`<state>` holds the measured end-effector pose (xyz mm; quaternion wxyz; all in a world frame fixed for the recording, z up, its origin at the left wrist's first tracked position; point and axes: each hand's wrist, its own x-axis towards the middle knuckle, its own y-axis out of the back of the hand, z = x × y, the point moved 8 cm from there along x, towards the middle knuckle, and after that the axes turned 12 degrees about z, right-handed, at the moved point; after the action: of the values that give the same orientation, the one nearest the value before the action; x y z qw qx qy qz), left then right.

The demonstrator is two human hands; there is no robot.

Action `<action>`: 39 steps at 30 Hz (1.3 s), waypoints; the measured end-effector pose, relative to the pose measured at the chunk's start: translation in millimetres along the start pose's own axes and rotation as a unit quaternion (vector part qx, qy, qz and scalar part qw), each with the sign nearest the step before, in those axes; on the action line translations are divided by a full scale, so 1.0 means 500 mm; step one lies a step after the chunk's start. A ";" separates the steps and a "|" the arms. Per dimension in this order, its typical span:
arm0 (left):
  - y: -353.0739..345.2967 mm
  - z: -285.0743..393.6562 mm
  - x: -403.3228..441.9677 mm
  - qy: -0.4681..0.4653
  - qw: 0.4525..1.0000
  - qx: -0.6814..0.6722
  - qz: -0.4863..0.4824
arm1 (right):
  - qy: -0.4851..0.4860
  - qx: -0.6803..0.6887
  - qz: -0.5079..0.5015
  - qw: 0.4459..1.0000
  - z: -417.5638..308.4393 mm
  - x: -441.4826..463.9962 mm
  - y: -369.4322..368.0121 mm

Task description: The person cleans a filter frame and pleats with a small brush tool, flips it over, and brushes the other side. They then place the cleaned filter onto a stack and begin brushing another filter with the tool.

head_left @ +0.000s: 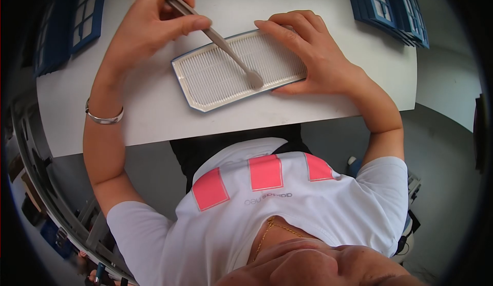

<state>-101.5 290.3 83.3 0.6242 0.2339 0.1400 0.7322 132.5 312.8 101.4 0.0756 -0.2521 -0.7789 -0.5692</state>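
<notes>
Nearest the camera, part of the person's head (313,268) fills the bottom edge, with the white shirt (277,198) between it and the table (149,127). On that table, just past its near edge, lies the filter (213,75), a white pleated panel in a pale frame with a blue rim; its pleats face up.

At the filter's far left corner, the left hand (146,26) is raised above the table and pinches a grey tool (222,43) narrowly by the handle. The handle slants down over the filter, and the tool's rounded end rests on the pleats near the filter's near rim, close to the middle of its length. Whether that end has bristles I cannot tell. Spread wide over the filter's right part, the right hand (321,52) holds it, thumb at the near rim and fingers at the far one.

The work looks under way rather than finished, since the tool is on the pleats and both hands are occupied. The filter's left part lies uncovered, its pleats fairly even and pale; its right end is hidden under the hand. No mark shows which pleats have been gone over, so how much is left cannot be told.

Blue frames stand well apart from the filter on both sides, a left stack (87,14) and a right stack (385,6). Whether either holds finished or waiting pieces is unclear.
</notes>
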 end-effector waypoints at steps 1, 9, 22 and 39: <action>-0.029 0.022 -0.009 -0.025 0.999 -0.011 -0.025 | 0.005 -0.002 0.005 1.000 -0.003 0.002 0.000; -0.014 -0.010 -0.011 0.039 0.996 -0.009 -0.085 | 0.003 -0.006 0.022 1.000 0.003 0.001 0.003; -0.020 -0.006 -0.011 0.006 0.995 0.041 -0.094 | 0.017 -0.013 0.008 1.000 0.000 0.006 0.002; 0.005 0.019 -0.006 0.104 0.988 -0.083 -0.074 | 0.026 -0.006 -0.008 1.000 -0.007 0.007 0.002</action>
<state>-98.5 286.2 92.2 0.6758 0.0928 0.1599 0.7135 129.1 310.6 104.8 0.0898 -0.2313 -0.7754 -0.5807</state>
